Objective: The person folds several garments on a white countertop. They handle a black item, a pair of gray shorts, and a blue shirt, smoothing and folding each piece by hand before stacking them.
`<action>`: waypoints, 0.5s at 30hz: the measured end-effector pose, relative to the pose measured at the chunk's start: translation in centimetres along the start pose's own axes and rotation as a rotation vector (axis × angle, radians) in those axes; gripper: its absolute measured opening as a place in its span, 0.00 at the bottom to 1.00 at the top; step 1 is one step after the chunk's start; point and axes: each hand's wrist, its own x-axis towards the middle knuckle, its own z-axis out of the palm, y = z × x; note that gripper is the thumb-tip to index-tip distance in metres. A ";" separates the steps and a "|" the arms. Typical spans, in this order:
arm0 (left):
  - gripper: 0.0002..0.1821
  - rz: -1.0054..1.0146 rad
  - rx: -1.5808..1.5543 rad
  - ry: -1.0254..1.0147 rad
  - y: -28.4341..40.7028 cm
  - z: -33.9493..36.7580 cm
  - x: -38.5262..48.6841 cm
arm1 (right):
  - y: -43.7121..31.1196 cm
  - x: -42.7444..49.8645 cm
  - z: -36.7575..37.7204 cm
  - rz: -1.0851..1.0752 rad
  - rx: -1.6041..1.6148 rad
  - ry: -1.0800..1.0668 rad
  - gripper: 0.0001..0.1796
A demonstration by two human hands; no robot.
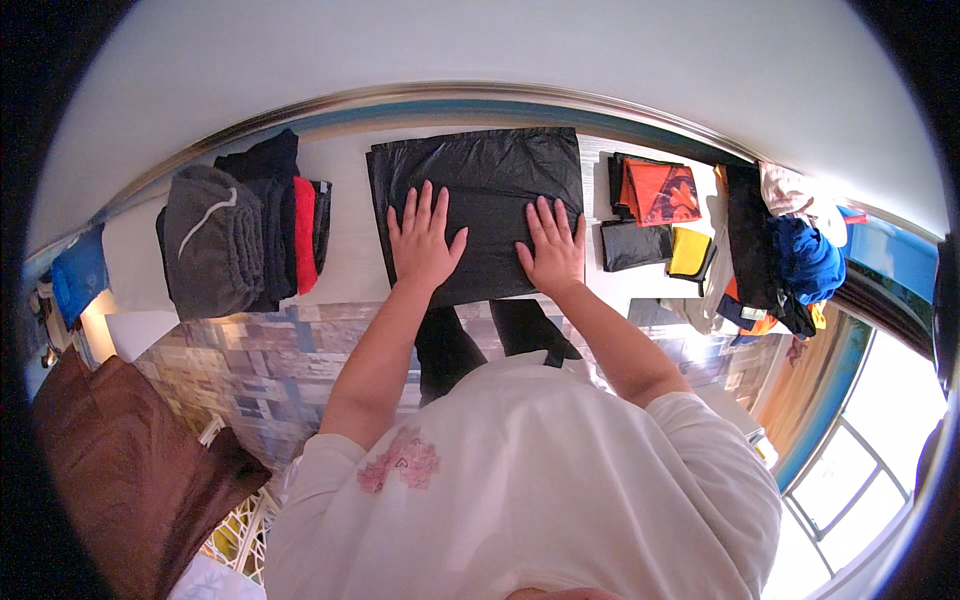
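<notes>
A black plastic bag (487, 165), thin and slightly wrinkled, lies flat on the white table (345, 262) in front of me. My left hand (426, 244) rests palm down on its left part, fingers spread. On its right part my right hand (553, 247) also presses flat, with the fingers apart. Neither hand grips anything. The bag's near edge reaches the table's front edge.
Folded dark clothes, a grey drawstring garment (214, 247) and a red one (305, 236) are stacked at left. Small folded pieces, orange (660, 191), black (636, 245) and yellow (688, 251), lie at right. Beyond them is a heap with a blue cloth (806, 259). Brown fabric (127, 465) hangs lower left.
</notes>
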 end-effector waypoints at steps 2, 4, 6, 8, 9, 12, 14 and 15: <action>0.41 0.000 0.007 0.004 0.0 0.0 0.1 | -0.5 0.5 0.3 0.013 0.031 0.029 0.41; 0.41 0.001 0.011 0.012 0.0 0.2 -0.1 | -2.2 1.9 -0.3 -0.077 0.064 0.053 0.42; 0.42 0.012 0.006 0.020 -0.1 0.4 0.0 | -4.6 4.3 -0.5 -0.240 0.067 0.017 0.40; 0.42 0.013 0.009 0.022 -0.1 0.5 0.0 | -5.7 6.3 -0.1 -0.316 0.040 0.044 0.38; 0.42 0.007 0.015 0.019 -0.1 0.5 0.1 | -5.8 7.4 0.1 -0.313 0.023 0.047 0.38; 0.42 0.007 0.008 0.042 -0.3 0.6 0.0 | -4.7 9.7 -0.3 -0.196 0.015 0.052 0.36; 0.42 0.000 0.002 0.042 -0.3 0.5 -0.3 | -3.0 10.5 -0.8 -0.069 -0.024 0.065 0.35; 0.42 -0.001 -0.001 0.031 -0.2 0.4 -0.1 | -1.8 10.6 -0.7 -0.031 -0.002 0.147 0.35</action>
